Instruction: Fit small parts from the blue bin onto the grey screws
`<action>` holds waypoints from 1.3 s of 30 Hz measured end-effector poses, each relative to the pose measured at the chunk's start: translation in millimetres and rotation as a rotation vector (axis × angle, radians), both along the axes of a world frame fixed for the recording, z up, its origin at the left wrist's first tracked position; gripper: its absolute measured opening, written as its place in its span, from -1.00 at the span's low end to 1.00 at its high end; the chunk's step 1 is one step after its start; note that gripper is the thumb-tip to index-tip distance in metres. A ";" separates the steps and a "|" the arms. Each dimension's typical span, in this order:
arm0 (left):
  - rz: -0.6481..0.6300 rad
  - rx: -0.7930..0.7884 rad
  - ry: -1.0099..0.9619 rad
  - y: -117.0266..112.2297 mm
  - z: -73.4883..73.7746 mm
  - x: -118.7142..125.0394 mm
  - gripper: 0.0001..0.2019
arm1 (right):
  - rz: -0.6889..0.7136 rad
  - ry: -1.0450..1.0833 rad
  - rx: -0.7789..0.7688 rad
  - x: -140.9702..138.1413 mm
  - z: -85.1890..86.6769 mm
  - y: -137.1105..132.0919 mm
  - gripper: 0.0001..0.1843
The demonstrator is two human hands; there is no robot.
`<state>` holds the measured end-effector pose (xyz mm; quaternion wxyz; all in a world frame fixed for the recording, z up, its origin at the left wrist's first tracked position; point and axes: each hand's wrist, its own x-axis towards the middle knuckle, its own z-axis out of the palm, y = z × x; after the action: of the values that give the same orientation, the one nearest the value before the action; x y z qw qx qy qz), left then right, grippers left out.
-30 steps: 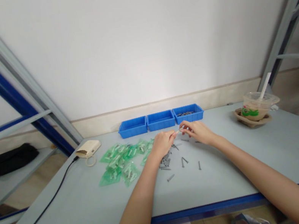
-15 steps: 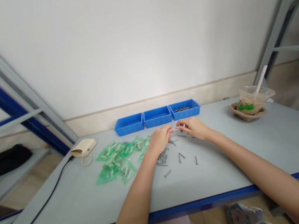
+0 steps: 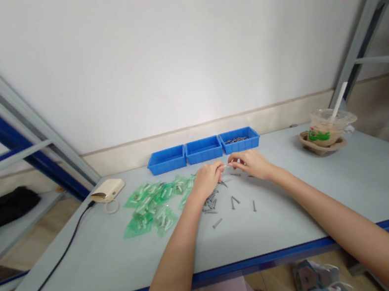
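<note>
Head camera looks forward, down at the hands (image 3: 207,180).

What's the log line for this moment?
left hand: holding pale piece; right hand: same piece; screws: loose on table; green bags: left of screws

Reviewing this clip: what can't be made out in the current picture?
- Pale item between left hand and right hand, head view: too small and blurred to identify.
- Screw pile, head view: its left side is covered by the left forearm.
- Black cable, head view: cut off by the picture's left edge.
</note>
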<state>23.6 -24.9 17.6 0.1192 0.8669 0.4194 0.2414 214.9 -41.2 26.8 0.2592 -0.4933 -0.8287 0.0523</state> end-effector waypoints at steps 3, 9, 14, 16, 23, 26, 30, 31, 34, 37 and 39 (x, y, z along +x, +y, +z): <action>0.005 -0.002 0.008 -0.1 0.3 -0.2 -0.70 | 0.029 -0.002 -0.002 0.5 -0.8 0.6 -0.73; 0.005 0.017 0.006 -2.7 3.2 0.4 -0.74 | 0.023 -0.013 -0.008 0.7 -0.8 1.6 -0.64; -0.001 -0.003 -0.014 -0.9 2.1 -0.1 -0.70 | 0.005 -0.001 0.002 0.1 -0.6 0.4 -0.76; -0.007 -0.022 -0.012 0.1 0.9 -0.3 -0.66 | 0.018 0.004 0.002 -0.1 -0.8 0.2 -0.77; 0.026 -0.012 -0.015 -2.4 2.8 1.9 -0.75 | 0.009 0.014 -0.031 0.0 0.2 0.2 -0.69; 0.014 0.003 -0.018 -3.1 3.8 2.1 -0.76 | 0.020 0.024 -0.039 0.5 -0.1 0.6 -0.73; 0.008 -0.029 -0.013 -1.7 2.6 1.1 -0.66 | 0.050 0.025 -0.023 0.4 -0.2 0.6 -0.73; 0.010 -0.035 -0.013 -1.2 2.1 0.9 -0.64 | 0.051 0.021 -0.019 0.2 0.0 0.4 -0.70; 0.012 -0.026 -0.023 -0.2 0.9 0.8 -0.67 | 0.037 0.004 -0.015 -0.4 0.4 0.0 -0.60; -0.001 0.003 -0.032 0.3 0.3 0.8 -0.74 | 0.030 -0.007 -0.026 -0.2 -0.4 0.4 -0.57; -0.012 0.016 -0.032 0.2 0.3 0.6 -0.72 | 0.027 0.010 -0.029 0.3 -1.1 0.7 -0.64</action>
<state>24.3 -24.7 17.8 0.1205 0.8663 0.4106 0.2577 215.2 -40.5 25.8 0.2555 -0.4854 -0.8332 0.0706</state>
